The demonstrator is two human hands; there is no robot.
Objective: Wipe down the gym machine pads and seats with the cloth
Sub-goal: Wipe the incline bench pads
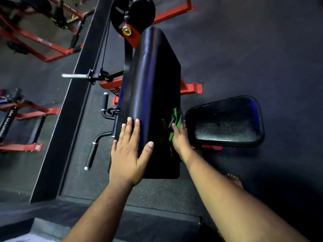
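Observation:
A long black arm pad (150, 81) of a red-framed gym machine runs away from me at the centre. My left hand (130, 151) lies flat on its near left edge, fingers spread, thumb over the top. My right hand (180, 137) presses a green cloth (176, 119) against the pad's right side; part of the cloth is hidden behind the pad's edge. To the right and lower down sits the black seat (227, 121), its surface speckled with a wet sheen.
Curl handles with black grips (91, 154) and a chrome plate peg (75, 75) stick out on the left of the pad. A weight disc (132, 13) sits at the far end. Other red machines (35, 37) stand beyond a dark floor border (73, 95). My foot (234, 180) is on the rubber floor.

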